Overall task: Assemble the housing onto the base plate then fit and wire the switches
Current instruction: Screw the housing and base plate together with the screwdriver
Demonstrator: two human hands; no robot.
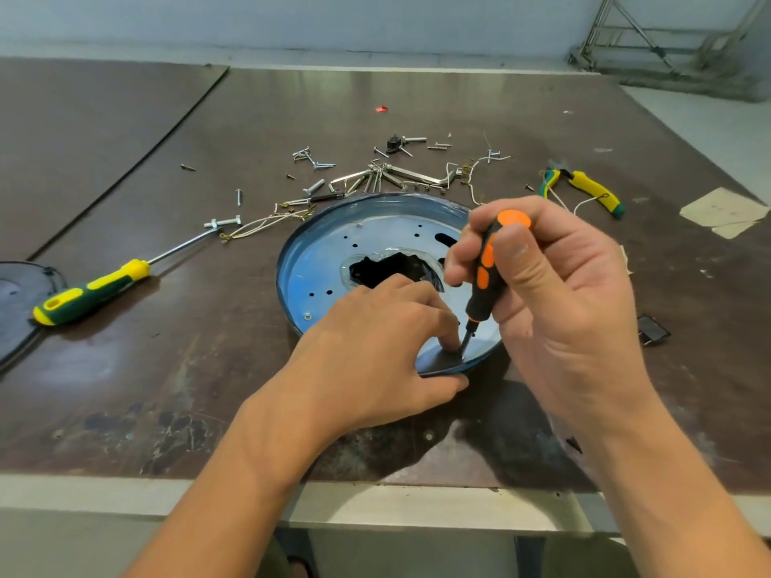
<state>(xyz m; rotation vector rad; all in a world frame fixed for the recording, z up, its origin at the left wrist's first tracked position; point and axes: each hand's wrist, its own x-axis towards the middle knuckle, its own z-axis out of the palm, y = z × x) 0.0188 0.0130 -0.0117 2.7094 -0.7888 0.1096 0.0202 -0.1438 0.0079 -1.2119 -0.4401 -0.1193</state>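
Left hand (375, 340) pinches base plate (329, 260) rim; right hand (555, 294) grips screwdriver (486, 269), tip inside.

A scuffed brown bench (167, 369) carries a round blue base plate (317, 269) near its middle. From the plate, a yellow-green screwdriver (89, 292) lies at 9 o'clock. Loose screws and bolts (313, 187) with hex keys (417, 176) lie at 12, yellow-handled pliers (592, 189) at 2, and paper scraps (724, 210) at 3. A dark round cover (16, 302) sits at the far 9 o'clock edge.

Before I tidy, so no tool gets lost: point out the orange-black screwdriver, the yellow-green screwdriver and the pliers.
orange-black screwdriver (482, 279), head view, on its handle.
yellow-green screwdriver (91, 292), head view, on its handle.
pliers (594, 189), head view, on a yellow handle.
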